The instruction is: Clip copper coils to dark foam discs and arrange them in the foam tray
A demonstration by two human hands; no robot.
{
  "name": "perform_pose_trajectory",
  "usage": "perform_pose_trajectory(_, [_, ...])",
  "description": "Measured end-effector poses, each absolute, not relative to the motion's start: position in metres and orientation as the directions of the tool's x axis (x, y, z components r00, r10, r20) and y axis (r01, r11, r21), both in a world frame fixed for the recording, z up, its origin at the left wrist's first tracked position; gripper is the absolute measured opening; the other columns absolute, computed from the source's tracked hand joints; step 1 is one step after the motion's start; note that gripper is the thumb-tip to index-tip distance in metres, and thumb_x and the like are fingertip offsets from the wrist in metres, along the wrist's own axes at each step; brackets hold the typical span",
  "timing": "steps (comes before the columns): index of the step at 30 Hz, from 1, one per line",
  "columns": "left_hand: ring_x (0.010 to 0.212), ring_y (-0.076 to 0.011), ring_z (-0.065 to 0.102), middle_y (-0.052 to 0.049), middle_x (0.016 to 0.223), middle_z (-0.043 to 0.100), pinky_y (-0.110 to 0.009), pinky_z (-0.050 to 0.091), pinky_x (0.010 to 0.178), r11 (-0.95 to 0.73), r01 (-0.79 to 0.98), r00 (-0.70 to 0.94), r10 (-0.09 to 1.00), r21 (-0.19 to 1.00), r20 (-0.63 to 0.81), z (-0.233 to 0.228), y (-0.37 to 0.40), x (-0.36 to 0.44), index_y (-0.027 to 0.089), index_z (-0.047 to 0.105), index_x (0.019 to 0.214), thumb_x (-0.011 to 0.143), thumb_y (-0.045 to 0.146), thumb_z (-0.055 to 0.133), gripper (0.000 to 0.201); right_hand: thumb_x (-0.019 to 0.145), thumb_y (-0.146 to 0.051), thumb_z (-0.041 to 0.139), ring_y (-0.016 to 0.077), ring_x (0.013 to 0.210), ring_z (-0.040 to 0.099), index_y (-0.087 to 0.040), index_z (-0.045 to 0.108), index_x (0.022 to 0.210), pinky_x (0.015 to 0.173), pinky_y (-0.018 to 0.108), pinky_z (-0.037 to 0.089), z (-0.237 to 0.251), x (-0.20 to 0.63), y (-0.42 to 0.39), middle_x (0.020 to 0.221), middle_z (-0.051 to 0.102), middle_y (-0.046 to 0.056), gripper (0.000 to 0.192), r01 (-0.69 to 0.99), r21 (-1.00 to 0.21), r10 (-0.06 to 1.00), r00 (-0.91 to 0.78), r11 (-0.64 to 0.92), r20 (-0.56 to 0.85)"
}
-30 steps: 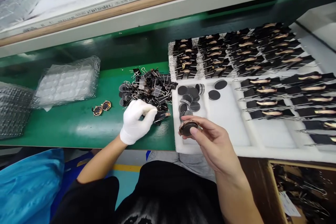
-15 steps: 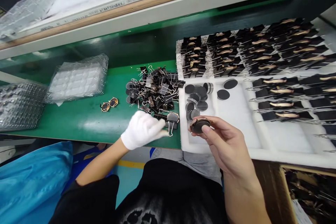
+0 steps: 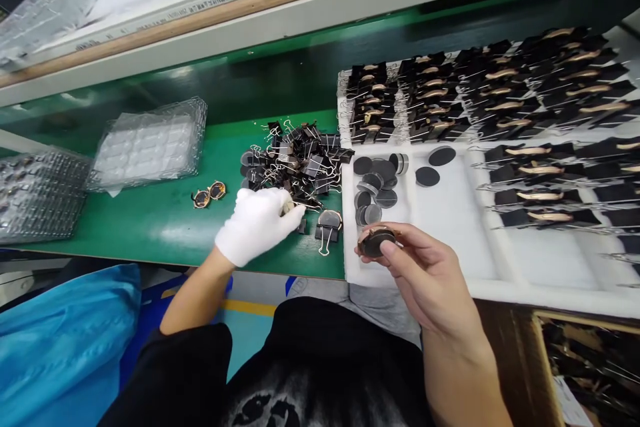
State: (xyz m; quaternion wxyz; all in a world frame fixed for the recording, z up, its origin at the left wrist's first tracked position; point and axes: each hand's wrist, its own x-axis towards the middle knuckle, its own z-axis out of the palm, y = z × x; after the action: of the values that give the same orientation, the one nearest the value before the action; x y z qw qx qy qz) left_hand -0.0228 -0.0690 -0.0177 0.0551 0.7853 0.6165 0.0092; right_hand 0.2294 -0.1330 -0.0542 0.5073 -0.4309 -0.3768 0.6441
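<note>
Gold-rimmed dark disc (image 3: pixel 377 244) is pinched between the thumb and fingers of the right hand (image 3: pixel 425 270), over the white tray's (image 3: pixel 443 227) near-left corner. Left hand (image 3: pixel 257 223), white-gloved, is by the binder clip pile (image 3: pixel 303 163) on the green tabletop (image 3: pixel 185 233), fingers curled, but honestly can't tell if they've got anything.

The gloved left hand (image 3: pixel 260 223) curls its fingers (image 3: pixel 294 219); the bare right hand (image 3: pixel 417 260) pinches, thumb (image 3: pixel 395 253) bent inward, forearms (image 3: pixel 197 290) angled forward.
</note>
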Motion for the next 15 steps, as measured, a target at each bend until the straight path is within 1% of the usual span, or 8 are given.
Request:
perform_pose_trajectory(2, [0.054, -0.0134, 0.045, 0.003, 0.056, 0.051, -0.033, 0.035, 0.062, -0.211, 0.927, 0.271, 0.948, 0.311, -0.166, 0.001, -0.059, -0.036, 0.02, 0.048, 0.06, 0.099, 0.044, 0.051, 0.046, 0.093, -0.033, 0.075, 0.0197, 0.083, 0.075, -0.026, 0.079, 0.106, 0.076, 0.037, 0.067, -0.054, 0.225, -0.134, 0.108, 0.079, 0.006, 0.015, -0.342, -0.915, 0.968, -0.196, -0.215, -0.155])
perform_pose_trajectory(3, [0.054, -0.0128, 0.045, 0.003, 0.056, 0.051, -0.031, 0.034, 0.06, -0.18, 0.894, 0.278, 0.941, 0.41, -0.193, 0.008, -0.054, -0.042, 0.02, 0.05, 0.061, 0.1, 0.045, 0.049, 0.047, 0.093, -0.033, 0.074, 0.019, 0.082, 0.075, -0.026, 0.079, 0.106, 0.075, 0.037, 0.068, -0.053, 0.222, -0.135, 0.111, 0.078, 0.006, 0.015, -0.355, -0.907, 0.961, -0.234, -0.226, -0.148])
perform_pose_trajectory(5, [0.058, -0.0126, 0.048, 0.002, 0.06, 0.055, -0.029, 0.036, 0.057, -0.114, 0.809, 0.257, 0.951, 0.577, -0.172, 0.016, -0.048, -0.048, 0.02, 0.057, 0.065, 0.101, 0.049, 0.048, 0.048, 0.093, -0.033, 0.075, 0.0187, 0.084, 0.076, -0.026, 0.079, 0.106, 0.074, 0.036, 0.069, -0.051, 0.212, -0.136, 0.12, 0.076, 0.007, 0.015, -0.384, -0.887, 0.946, -0.286, -0.258, -0.151])
perform_pose_trajectory(8, [0.06, -0.0126, 0.053, 0.0, 0.065, 0.061, -0.027, 0.042, 0.057, -0.049, 0.643, 0.15, 0.987, 0.764, -0.063, 0.012, -0.049, -0.043, 0.018, 0.066, 0.074, 0.101, 0.051, 0.052, 0.045, 0.091, -0.032, 0.076, 0.0226, 0.102, 0.077, -0.028, 0.08, 0.104, 0.075, 0.035, 0.07, -0.048, 0.195, -0.133, 0.141, 0.068, 0.007, 0.014, -0.412, -0.865, 0.935, -0.317, -0.286, -0.158])
perform_pose_trajectory(10, [0.06, -0.0124, 0.057, -0.001, 0.066, 0.064, -0.026, 0.045, 0.057, -0.074, 0.583, 0.1, 0.995, 0.809, 0.019, 0.005, -0.058, -0.032, 0.018, 0.068, 0.075, 0.101, 0.047, 0.053, 0.041, 0.09, -0.031, 0.077, 0.0244, 0.111, 0.075, -0.029, 0.08, 0.103, 0.076, 0.035, 0.07, -0.046, 0.186, -0.129, 0.146, 0.065, 0.007, 0.013, -0.433, -0.861, 0.94, -0.314, -0.267, -0.133])
perform_pose_trajectory(12, [0.062, -0.0119, 0.06, 0.0, 0.067, 0.066, -0.025, 0.046, 0.06, -0.182, 0.601, 0.14, 0.983, 0.778, 0.122, 0.001, -0.069, -0.019, 0.018, 0.069, 0.075, 0.101, 0.038, 0.054, 0.036, 0.089, -0.03, 0.078, 0.0232, 0.104, 0.076, -0.028, 0.08, 0.102, 0.075, 0.034, 0.07, -0.046, 0.182, -0.123, 0.133, 0.073, 0.007, 0.013, -0.463, -0.858, 0.95, -0.302, -0.223, -0.085])
perform_pose_trajectory(13, [0.062, -0.0113, 0.059, 0.0, 0.066, 0.066, -0.025, 0.046, 0.061, -0.273, 0.622, 0.198, 0.962, 0.734, 0.189, 0.0, -0.074, -0.014, 0.018, 0.067, 0.071, 0.099, 0.033, 0.055, 0.034, 0.089, -0.029, 0.079, 0.0219, 0.098, 0.077, -0.028, 0.08, 0.101, 0.075, 0.034, 0.069, -0.046, 0.182, -0.121, 0.121, 0.077, 0.006, 0.012, -0.472, -0.859, 0.954, -0.293, -0.198, -0.058])
perform_pose_trajectory(15, [0.057, -0.0101, 0.054, 0.002, 0.059, 0.061, -0.025, 0.042, 0.06, -0.462, 0.666, 0.33, 0.887, 0.586, 0.324, 0.003, -0.081, -0.008, 0.018, 0.06, 0.063, 0.092, 0.033, 0.062, 0.032, 0.088, -0.026, 0.079, 0.0188, 0.087, 0.077, -0.027, 0.081, 0.099, 0.074, 0.03, 0.068, -0.047, 0.185, -0.119, 0.1, 0.08, 0.004, 0.011, -0.46, -0.876, 0.961, -0.275, -0.143, -0.012])
